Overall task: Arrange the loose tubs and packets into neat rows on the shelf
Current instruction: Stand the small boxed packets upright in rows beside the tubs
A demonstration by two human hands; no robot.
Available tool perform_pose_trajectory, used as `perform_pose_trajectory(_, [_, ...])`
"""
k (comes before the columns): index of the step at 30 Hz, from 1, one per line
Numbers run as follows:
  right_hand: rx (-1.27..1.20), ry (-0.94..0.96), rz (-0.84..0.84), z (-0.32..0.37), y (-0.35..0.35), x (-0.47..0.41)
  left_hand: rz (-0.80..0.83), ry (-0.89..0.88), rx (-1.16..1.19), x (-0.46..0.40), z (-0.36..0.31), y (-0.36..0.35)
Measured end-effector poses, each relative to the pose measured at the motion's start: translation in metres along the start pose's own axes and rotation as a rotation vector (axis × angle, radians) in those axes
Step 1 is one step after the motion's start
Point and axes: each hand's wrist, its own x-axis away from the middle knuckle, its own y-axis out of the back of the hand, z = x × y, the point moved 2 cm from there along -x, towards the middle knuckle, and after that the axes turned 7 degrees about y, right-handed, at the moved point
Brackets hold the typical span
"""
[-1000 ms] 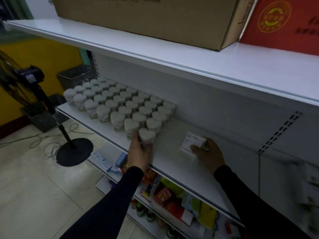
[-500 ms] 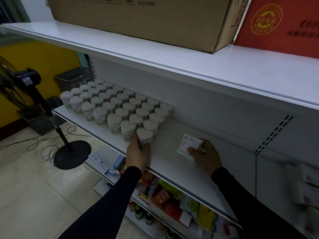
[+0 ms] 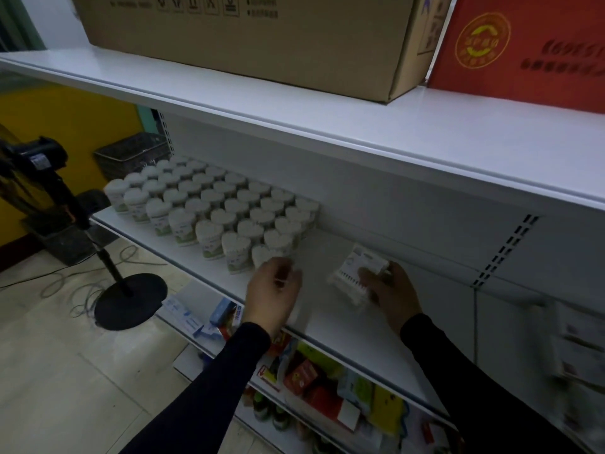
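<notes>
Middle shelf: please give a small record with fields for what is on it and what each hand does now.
shelf: white middle shelf
tubs: white heart-lidded tubs in neat rows at the shelf's left part
left hand: left hand at the nearest tub at the row's right end, fingers curled; grip not clear
right hand: right hand holds a white packet tilted on the shelf
gap: bare shelf between tubs and packet
</notes>
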Motion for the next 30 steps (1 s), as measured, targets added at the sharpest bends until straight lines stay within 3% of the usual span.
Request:
perform_pose_trajectory(4, [-0.212, -0.057, 0.056, 0.007, -0.008, 0.000, 0.403, 0.239, 0.197, -0.004, -0.023, -0.034])
perform_pose_trajectory(7, [-0.251, -0.046, 0.093, 0.012, -0.006, 0.001, 0.532, 0.379, 0.469, -0.001, -0.032, -0.049])
perform_pose_trajectory(10, [-0.186, -0.013, 0.077, 0.014, 0.004, 0.000, 0.553, 0.400, 0.587, -0.002, -0.034, -0.054])
perform_pose_trajectory(17, [-0.142, 0.034, -0.116, 0.022, 0.032, -0.009, 0.500, 0.369, 0.563, -0.012, -0.023, -0.055])
perform_pose_trajectory(22, [0.136, -0.011, -0.021, 0.026, 0.049, -0.018, 0.464, 0.377, 0.566, -0.017, -0.020, -0.057])
perform_pose_trajectory(25, [0.434, 0.050, 0.017, 0.034, 0.057, -0.026, 0.456, 0.391, 0.576, -0.018, -0.019, -0.058])
perform_pose_trajectory(30, [0.602, 0.151, -0.093, 0.037, 0.059, -0.037, 0.456, 0.385, 0.564, -0.022, -0.015, -0.059])
